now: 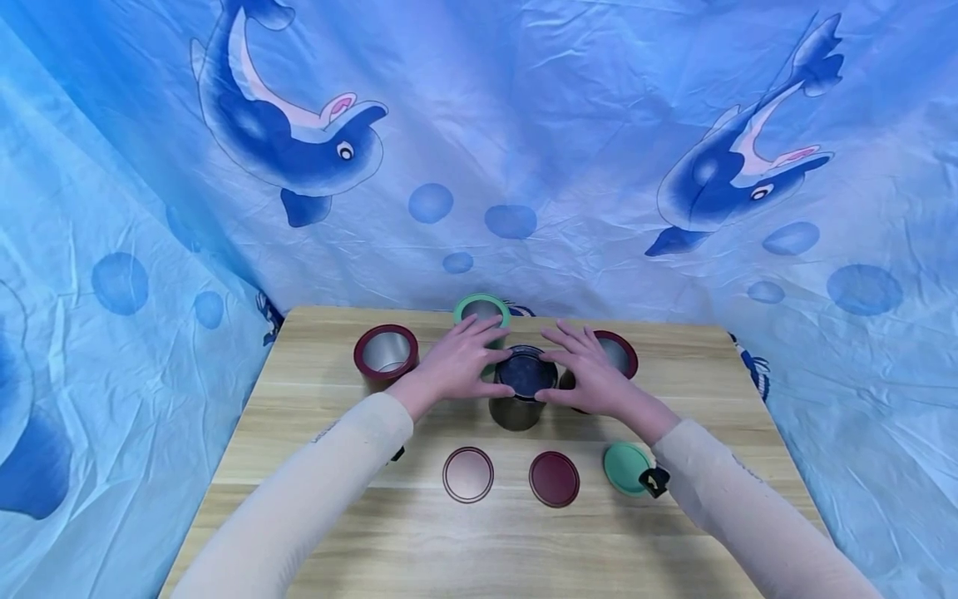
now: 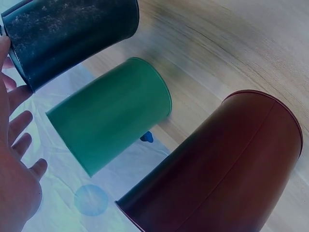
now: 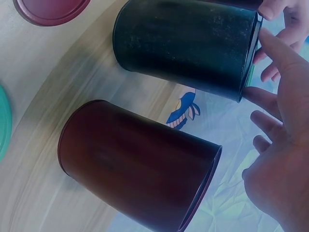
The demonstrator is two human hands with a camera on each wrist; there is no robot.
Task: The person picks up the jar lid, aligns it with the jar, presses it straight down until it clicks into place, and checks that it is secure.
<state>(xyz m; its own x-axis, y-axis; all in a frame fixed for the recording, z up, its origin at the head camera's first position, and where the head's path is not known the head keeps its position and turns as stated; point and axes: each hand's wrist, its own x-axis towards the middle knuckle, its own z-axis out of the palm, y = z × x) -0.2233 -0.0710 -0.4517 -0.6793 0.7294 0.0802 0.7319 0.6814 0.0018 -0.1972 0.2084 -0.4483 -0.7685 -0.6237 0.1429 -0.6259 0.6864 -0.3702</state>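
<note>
A black tin [image 1: 516, 413] stands upright near the middle of the table, with a black lid [image 1: 528, 374] on its top. On the left side of that lid, my left hand [image 1: 466, 358] holds the rim with thumb and forefinger. My right hand [image 1: 590, 372] grips the right side the same way, its other fingers spread. In the right wrist view, both hands meet at the top edge of the black tin [image 3: 186, 46]. Whether the lid sits fully down cannot be told.
An open dark red tin [image 1: 385, 353] stands left, another dark red tin [image 3: 140, 164] right, and an open green tin [image 1: 482, 309] behind. In front lie a shiny red-rimmed lid [image 1: 467, 475], a dark red lid [image 1: 555, 479] and a green lid [image 1: 625, 466]. A blue dolphin-print curtain [image 1: 479, 150] hangs behind.
</note>
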